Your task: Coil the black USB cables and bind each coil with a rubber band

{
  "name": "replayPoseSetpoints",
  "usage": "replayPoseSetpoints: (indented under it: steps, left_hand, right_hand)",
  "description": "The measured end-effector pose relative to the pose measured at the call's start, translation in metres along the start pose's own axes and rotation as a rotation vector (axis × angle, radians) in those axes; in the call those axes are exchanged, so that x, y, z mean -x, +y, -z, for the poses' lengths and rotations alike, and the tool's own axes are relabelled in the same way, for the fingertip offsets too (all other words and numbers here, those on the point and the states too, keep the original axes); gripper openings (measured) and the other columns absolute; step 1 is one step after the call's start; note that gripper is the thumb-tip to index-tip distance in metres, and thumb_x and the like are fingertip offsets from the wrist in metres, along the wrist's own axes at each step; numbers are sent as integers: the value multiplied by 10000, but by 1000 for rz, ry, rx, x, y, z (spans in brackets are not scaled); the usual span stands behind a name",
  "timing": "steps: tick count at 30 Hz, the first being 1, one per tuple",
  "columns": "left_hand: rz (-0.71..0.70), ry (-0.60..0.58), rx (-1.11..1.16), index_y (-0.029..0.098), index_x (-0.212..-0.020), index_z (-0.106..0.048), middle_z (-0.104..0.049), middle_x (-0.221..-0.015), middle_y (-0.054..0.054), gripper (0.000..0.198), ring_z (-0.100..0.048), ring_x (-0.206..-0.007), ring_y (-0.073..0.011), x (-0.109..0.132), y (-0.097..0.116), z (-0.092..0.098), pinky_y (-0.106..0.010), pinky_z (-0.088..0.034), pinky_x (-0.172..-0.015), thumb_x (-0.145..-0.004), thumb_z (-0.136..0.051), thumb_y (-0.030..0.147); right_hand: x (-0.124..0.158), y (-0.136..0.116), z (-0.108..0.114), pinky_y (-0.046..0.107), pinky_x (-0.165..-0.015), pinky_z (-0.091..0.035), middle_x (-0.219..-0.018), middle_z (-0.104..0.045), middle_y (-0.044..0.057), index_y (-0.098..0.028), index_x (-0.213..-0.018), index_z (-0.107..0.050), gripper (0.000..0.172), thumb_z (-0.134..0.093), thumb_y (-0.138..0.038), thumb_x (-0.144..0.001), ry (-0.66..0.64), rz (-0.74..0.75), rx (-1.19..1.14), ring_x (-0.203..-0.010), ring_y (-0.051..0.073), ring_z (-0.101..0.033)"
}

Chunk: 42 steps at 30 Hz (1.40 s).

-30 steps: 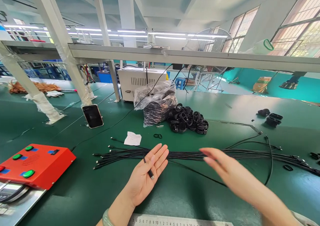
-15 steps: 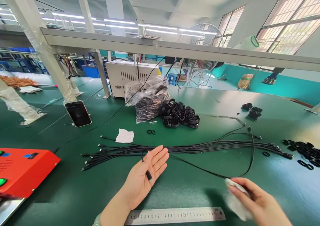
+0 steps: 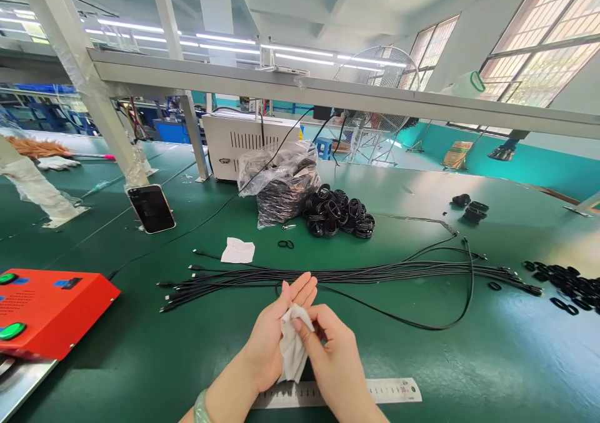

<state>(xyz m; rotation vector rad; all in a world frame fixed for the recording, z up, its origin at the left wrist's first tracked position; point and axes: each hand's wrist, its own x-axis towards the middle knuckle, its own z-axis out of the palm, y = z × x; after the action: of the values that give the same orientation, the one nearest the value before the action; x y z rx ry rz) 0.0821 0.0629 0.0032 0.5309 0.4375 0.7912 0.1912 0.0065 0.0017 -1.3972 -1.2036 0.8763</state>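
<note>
My left hand lies palm up over the green table, fingers stretched out, with the end of one black cable resting in it. My right hand pinches a white cloth and presses it onto that palm, hiding the cable's plug. The cable loops away to the right. A long bundle of black cables lies straight across the table just beyond both hands. A steel ruler lies under my wrists at the near edge.
A red box with green buttons sits at the left. A bag of cables, a pile of coiled cables, a white machine, a phone, a scrap of paper and small black ties lie about.
My right hand picked up the white cloth at the right and brought it left onto my left palm, covering the cable end. The left hand stayed in place.
</note>
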Motion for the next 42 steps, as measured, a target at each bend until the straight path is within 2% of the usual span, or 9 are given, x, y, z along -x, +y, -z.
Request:
replayPoseSetpoints:
  steps: [5, 9, 14, 18, 24, 28, 32, 37, 42]
  left_hand:
    - [-15, -39, 4, 230, -1396, -453, -315, -1573, -35, 503, -185, -1462, -191, 4, 4, -8, -381, -192, -1177, -975, -324, 474]
    - [-19, -21, -27, 247, -1388, -459, -307, -1576, -29, 502, -187, -1461, -186, 5, 4, -10, -394, -197, -1173, -974, -312, 489]
    - [-29, 68, -139, 266, -1359, -501, -292, -1582, -25, 498, -197, -1459, -199, 4, -2, -8, -384, -190, -1178, -945, -383, 517]
    - [-49, 90, -309, 221, -1261, -605, -492, -1464, -89, 445, -319, -1413, -260, 4, 1, -4, -394, -238, -1159, -888, -557, 458]
    - [-75, 39, -500, 184, -1168, -659, -716, -1181, -118, 366, -617, -1121, -259, 7, 15, -3, -403, -393, -1038, -840, -665, 347]
    - [-57, -49, -568, 220, -1287, -569, -698, -1220, -123, 442, -637, -1099, -244, 10, 20, -2, -412, -406, -1013, -859, -650, 292]
    - [-22, -143, -602, 200, -1276, -570, -690, -1225, -150, 412, -632, -1130, -280, 11, 21, 0, -444, -417, -997, -875, -626, 277]
    - [20, -168, -692, 261, -1502, -201, -697, -1205, -153, 690, -666, -1065, -269, 10, 15, 4, -450, -422, -967, -914, -561, 295]
    - [9, -219, -788, 318, -1508, 71, -740, -1039, -70, 811, -668, -925, -200, 9, 10, 8, -359, -451, -880, -935, -503, 283]
  right_hand:
    - [-4, -2, 43, 240, -567, -400, -668, -586, 3, -158, -816, -666, 364, -734, -498, -707, 45, -289, -301, -600, 140, -476]
    - [-4, -10, 48, 230, -583, -411, -708, -588, -1, -166, -883, -676, 389, -781, -477, -673, 32, -381, -533, -610, 125, -473]
    - [2, -9, 15, 219, -551, -390, -659, -562, -15, -173, -834, -654, 363, -776, -477, -678, -86, -284, -451, -583, 117, -453]
    - [2, -3, 3, 212, -505, -363, -603, -499, -39, -178, -706, -611, 323, -745, -471, -709, -6, -185, -318, -543, 105, -412]
    - [-4, 5, 22, 217, -501, -343, -590, -510, -38, -164, -707, -646, 337, -749, -485, -706, 73, -193, -383, -538, 102, -399]
    - [-7, 8, 40, 207, -583, -400, -682, -604, -8, -162, -767, -689, 329, -768, -474, -701, 259, -193, -457, -626, 114, -476]
    - [-7, 3, 53, 198, -595, -456, -730, -657, 11, -175, -879, -719, 358, -821, -435, -656, 251, -335, -681, -660, 122, -529]
    - [-8, -8, 58, 170, -596, -492, -839, -701, 64, -147, -884, -727, 346, -867, -309, -613, 187, -504, -995, -616, 84, -537]
    - [-3, -13, 41, 204, -586, -487, -815, -703, 71, -119, -903, -727, 355, -816, -376, -674, 87, -398, -789, -603, 102, -550]
